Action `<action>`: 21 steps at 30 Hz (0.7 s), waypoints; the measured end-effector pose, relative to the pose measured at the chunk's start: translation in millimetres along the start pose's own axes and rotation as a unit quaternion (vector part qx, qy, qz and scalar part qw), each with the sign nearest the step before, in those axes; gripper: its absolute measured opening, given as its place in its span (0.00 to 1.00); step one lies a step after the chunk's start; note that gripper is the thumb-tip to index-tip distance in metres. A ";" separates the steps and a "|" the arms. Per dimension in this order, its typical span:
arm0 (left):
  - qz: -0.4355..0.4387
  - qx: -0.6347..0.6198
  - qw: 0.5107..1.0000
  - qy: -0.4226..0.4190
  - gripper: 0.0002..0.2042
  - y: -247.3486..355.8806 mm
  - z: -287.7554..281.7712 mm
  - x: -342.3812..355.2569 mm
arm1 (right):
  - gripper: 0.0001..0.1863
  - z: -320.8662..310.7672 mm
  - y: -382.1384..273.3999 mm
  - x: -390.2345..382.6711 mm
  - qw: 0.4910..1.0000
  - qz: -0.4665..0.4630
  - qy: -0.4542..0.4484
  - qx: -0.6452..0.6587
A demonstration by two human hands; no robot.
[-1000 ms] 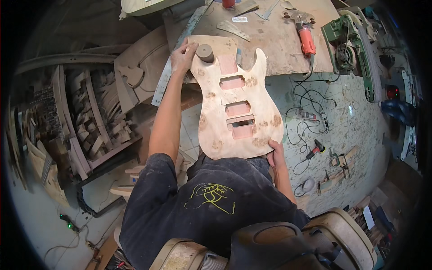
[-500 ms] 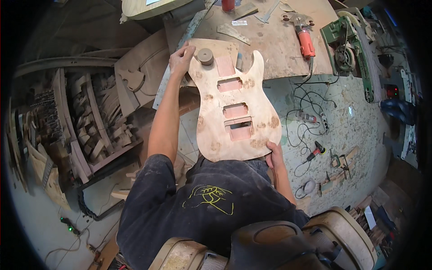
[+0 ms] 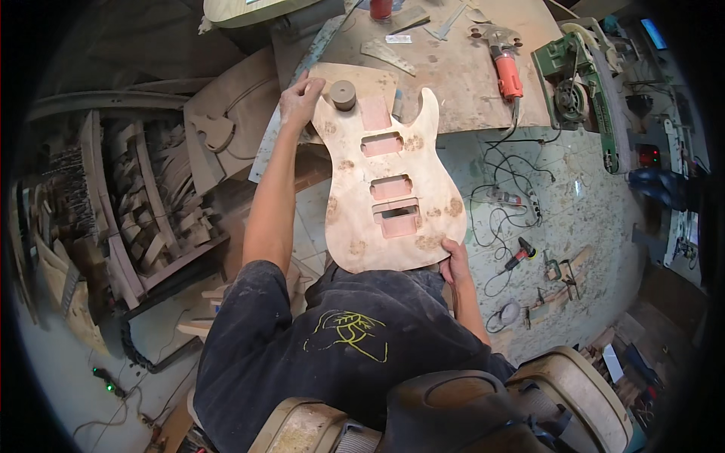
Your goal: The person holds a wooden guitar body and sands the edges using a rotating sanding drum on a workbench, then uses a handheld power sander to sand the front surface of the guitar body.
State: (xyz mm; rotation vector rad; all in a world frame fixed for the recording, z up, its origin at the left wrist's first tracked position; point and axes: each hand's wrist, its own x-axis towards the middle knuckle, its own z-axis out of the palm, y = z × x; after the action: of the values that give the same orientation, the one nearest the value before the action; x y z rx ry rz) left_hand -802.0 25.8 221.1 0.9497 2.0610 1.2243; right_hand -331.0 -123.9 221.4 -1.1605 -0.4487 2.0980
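A pale wooden electric guitar body point(image 3: 351, 211) with brown burl spots lies in front of me, its two horns pointing away. Several rectangular pockets with pinkish wood run down its middle, and one has a dark slot. My left hand point(image 3: 302, 102) is closed on the edge by the far left horn, its thumb on top. At the near right edge, my right hand point(image 3: 456, 262) grips the body, thumb over the face and most fingers hidden below. A short brown cylinder point(image 3: 343, 95) with a hole in its top stands near my left hand.
Beyond the body is a wooden workbench point(image 3: 461, 98) with a red angle grinder point(image 3: 507, 74), a caliper point(image 3: 447, 26) and a long metal straightedge point(image 3: 291, 98). A green belt sander point(image 3: 570, 87) stands at right. Cables point(image 3: 502, 181) trail over the floor; wood offcuts point(image 3: 162, 219) fill the left.
The whole picture has shifted slightly left. Both hands keep their hold on the guitar body, which has barely moved relative to me.
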 end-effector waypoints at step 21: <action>-0.004 0.009 0.997 0.072 0.27 -24.9 -17.2 -20.5 | 0.37 4.0 -19.8 0.6 0.998 0.018 -0.022 -0.059</action>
State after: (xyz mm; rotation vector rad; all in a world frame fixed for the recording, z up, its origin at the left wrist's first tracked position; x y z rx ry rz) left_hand -809.9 -7.5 208.3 0.8821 2.1892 1.3058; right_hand -326.6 -109.4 234.8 -1.1989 -0.5839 2.1555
